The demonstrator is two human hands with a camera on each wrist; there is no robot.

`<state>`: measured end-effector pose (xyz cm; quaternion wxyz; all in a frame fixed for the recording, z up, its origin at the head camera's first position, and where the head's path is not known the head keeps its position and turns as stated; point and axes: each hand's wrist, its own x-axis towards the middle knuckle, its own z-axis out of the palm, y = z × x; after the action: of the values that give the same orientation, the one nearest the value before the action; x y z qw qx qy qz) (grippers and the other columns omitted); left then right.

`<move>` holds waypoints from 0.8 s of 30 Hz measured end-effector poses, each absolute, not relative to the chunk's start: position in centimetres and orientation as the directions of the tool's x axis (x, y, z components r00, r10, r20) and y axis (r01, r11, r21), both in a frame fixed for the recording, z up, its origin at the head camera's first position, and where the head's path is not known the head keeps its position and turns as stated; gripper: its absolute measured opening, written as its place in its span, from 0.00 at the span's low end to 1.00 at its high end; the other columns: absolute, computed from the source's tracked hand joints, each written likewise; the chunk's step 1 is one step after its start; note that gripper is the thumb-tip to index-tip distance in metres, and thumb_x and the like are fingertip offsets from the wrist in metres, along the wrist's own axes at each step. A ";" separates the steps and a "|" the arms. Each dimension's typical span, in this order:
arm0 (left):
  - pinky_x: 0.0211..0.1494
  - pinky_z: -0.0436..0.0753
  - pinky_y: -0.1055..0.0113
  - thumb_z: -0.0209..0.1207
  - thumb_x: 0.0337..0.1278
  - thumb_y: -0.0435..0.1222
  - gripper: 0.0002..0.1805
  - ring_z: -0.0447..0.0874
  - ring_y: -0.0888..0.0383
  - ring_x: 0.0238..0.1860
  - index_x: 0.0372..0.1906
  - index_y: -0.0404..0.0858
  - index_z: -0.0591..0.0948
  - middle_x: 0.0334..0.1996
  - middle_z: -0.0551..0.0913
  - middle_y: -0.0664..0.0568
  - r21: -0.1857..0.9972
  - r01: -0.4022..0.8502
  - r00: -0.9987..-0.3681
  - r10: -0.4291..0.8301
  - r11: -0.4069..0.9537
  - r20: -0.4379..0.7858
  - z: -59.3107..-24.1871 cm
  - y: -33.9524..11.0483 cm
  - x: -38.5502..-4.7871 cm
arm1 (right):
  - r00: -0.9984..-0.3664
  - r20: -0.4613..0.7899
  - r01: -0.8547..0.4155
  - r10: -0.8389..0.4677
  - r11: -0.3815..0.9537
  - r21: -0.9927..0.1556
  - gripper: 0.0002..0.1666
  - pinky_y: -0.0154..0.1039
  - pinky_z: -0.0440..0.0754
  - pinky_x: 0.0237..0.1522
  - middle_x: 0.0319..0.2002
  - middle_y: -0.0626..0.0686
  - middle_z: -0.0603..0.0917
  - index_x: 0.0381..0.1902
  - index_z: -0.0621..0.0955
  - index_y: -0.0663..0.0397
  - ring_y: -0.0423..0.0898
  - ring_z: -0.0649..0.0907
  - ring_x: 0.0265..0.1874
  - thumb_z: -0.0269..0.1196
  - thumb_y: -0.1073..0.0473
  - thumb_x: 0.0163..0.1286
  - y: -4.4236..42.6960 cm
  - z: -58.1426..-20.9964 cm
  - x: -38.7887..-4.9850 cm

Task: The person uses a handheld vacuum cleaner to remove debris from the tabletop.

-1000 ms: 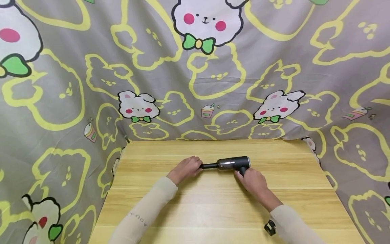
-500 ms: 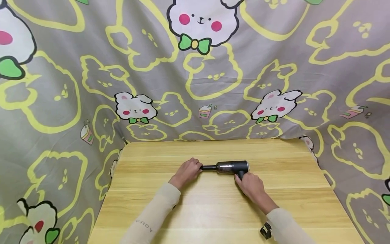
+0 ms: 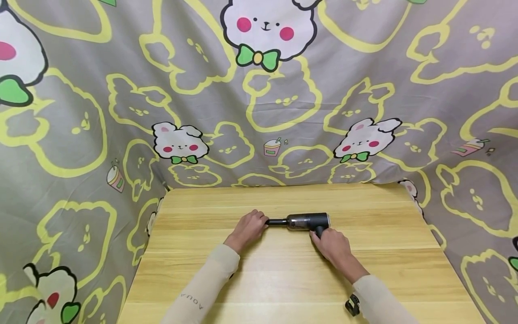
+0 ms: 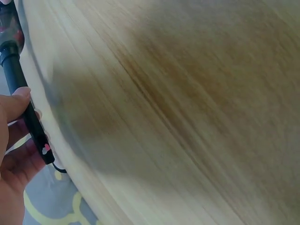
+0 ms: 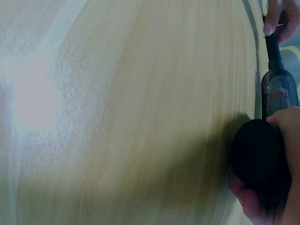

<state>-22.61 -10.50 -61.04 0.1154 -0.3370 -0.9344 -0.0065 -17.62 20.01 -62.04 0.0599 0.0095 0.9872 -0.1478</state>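
Note:
A black handheld vacuum cleaner (image 3: pixel 308 221) with a see-through dust cup lies crosswise between my hands, its narrow nozzle pointing left. My left hand (image 3: pixel 248 228) grips the nozzle (image 3: pixel 277 222) near its tip. In the left wrist view, the thumb (image 4: pixel 19 96) lies on one side of that tube and fingers curl behind it. My right hand (image 3: pixel 334 246) holds the handle, which angles down from the motor body. The round black handle end (image 5: pixel 257 152) sticks out of that hand in the right wrist view, with the dust cup (image 5: pixel 278 93) beyond it.
A pale wood-grain table (image 3: pixel 279 279) stretches out beneath both hands. Grey curtains (image 3: pixel 226 103) printed with yellow outlines and white rabbits hang behind the table and at both sides. A small black device (image 3: pixel 353 305) sits at the right cuff.
Over the first half second the vacuum cleaner's body end came slightly lower in the head view, with both hands still holding it. The head view itself shifted a little. Since then, hardly anything has moved.

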 end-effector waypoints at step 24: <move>0.48 0.88 0.66 0.63 0.73 0.43 0.11 0.86 0.57 0.43 0.48 0.42 0.89 0.43 0.90 0.52 -0.023 0.615 -0.763 0.602 0.788 0.233 -61.6 -9.9 -23.0 | -0.994 -0.106 0.026 -0.001 0.967 -0.254 0.38 0.42 0.68 0.16 0.18 0.54 0.74 0.13 0.71 0.52 0.50 0.73 0.16 0.56 0.33 0.75 20.4 -62.6 -17.9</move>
<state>-23.03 -9.91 -61.63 0.1145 -0.3243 -0.9386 -0.0275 -17.91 20.41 -62.58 0.0526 0.0065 0.9903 -0.1284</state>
